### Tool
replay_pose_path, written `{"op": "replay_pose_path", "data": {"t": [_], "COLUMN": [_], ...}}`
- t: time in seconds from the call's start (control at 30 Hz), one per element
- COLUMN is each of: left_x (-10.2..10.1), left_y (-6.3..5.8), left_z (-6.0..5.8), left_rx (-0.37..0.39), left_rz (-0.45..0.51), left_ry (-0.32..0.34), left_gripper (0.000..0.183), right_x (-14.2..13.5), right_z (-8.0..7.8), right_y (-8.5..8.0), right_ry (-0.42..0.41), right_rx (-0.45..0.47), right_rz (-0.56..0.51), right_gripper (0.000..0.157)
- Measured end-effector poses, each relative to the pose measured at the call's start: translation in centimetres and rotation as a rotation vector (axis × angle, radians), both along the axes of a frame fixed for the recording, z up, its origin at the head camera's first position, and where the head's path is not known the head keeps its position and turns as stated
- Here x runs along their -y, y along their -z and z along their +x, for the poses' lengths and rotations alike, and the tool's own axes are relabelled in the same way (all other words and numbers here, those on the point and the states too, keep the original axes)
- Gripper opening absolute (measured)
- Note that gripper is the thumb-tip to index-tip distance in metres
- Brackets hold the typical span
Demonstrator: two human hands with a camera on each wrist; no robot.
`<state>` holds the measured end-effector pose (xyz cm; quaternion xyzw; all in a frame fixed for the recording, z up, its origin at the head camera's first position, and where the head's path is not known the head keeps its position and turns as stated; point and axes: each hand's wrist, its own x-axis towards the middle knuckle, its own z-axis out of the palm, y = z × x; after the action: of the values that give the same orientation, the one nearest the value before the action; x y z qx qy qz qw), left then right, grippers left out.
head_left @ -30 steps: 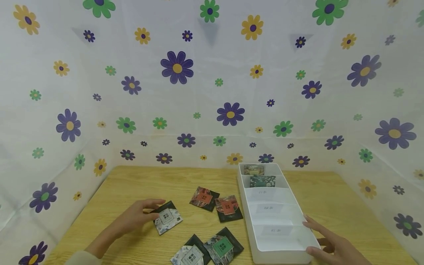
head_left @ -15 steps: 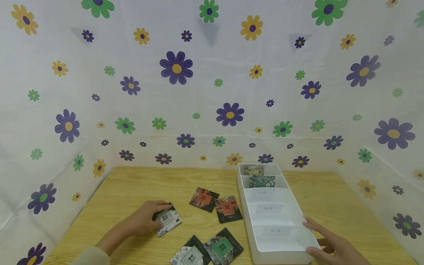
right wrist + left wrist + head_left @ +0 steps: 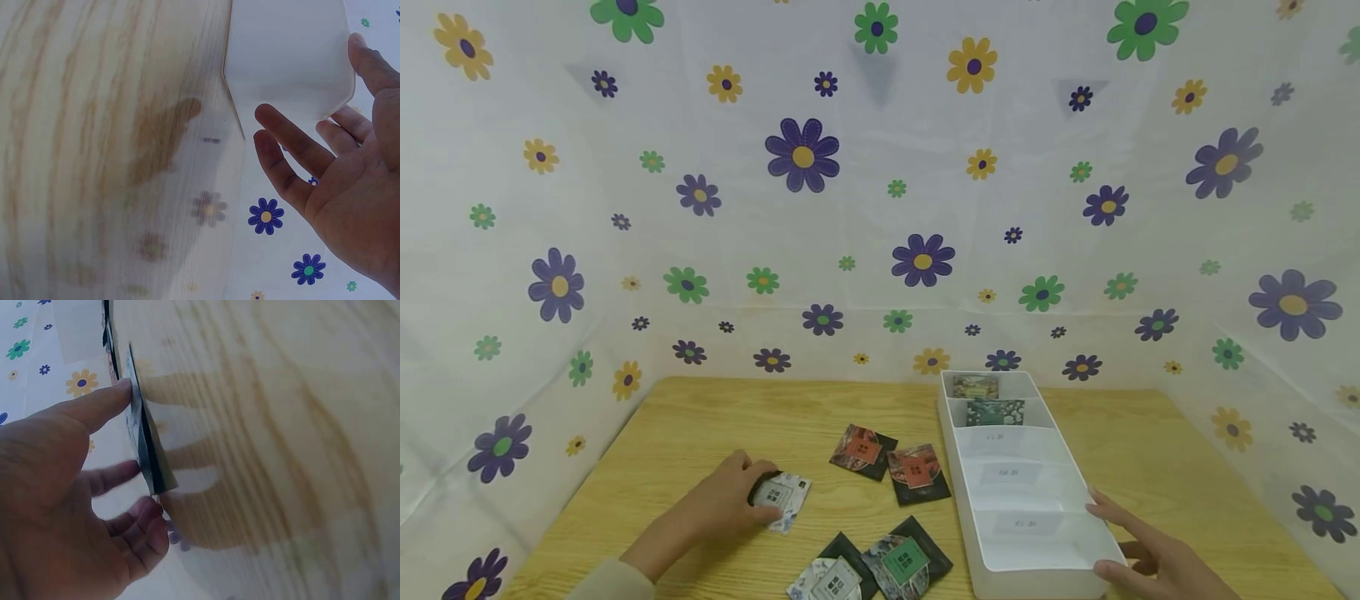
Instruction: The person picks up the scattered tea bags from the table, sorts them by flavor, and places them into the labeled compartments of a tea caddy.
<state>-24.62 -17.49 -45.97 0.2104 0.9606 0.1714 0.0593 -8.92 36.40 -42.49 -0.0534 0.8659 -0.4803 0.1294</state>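
Observation:
My left hand (image 3: pixel 718 502) pinches a white-fronted square sachet (image 3: pixel 790 500) on the left of the table, thumb on its printed face and fingers at its dark upper edge. The left wrist view shows this sachet (image 3: pixel 141 434) edge-on, tilted, close over the wood. My right hand (image 3: pixel 1161 552) rests against the near right corner of a long white divided box (image 3: pixel 1030 583), fingers loosely extended along its side. Two red-labelled sachets (image 3: pixel 917 472) lie left of the box. Nearer me, a green-labelled sachet (image 3: pixel 906 560) overlaps another white-fronted sachet (image 3: pixel 831 579).
The box's two far compartments each hold a packet, one yellowish (image 3: pixel 976 387) and one dark green (image 3: pixel 995 412). Paper labels (image 3: pixel 1025 524) mark its nearer compartments. A white flowered cloth (image 3: pixel 850 208) hangs round the wooden table (image 3: pixel 722 417) at the back and sides.
My left hand has moved right over the white-fronted sachet and taken hold of it, turning it slightly. The right hand and the box have stayed in place.

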Motion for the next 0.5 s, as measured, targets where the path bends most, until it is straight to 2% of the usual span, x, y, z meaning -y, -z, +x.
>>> {"op": "replay_pose_path", "data": {"t": [0.13, 0.4, 0.5], "left_x": [-0.03, 0.04, 0.0], "left_y": [-0.1, -0.68, -0.99], "left_z": [0.17, 0.64, 0.89], "left_rx": [-0.013, -0.042, -0.031], "left_rz": [-0.062, -0.239, -0.274], "left_ry": [-0.104, -0.214, -0.242], "left_gripper": [0.077, 0.1, 0.102], "right_x": [0.06, 0.15, 0.11], "right_z": [0.12, 0.16, 0.21], "right_y": [-0.12, -0.33, -0.34], "right_ry": [0.003, 0.002, -0.009], "right_rx": [0.003, 0.015, 0.003], "right_rz": [0.009, 0.043, 0.045], "right_gripper": [0.07, 0.071, 0.07]}}
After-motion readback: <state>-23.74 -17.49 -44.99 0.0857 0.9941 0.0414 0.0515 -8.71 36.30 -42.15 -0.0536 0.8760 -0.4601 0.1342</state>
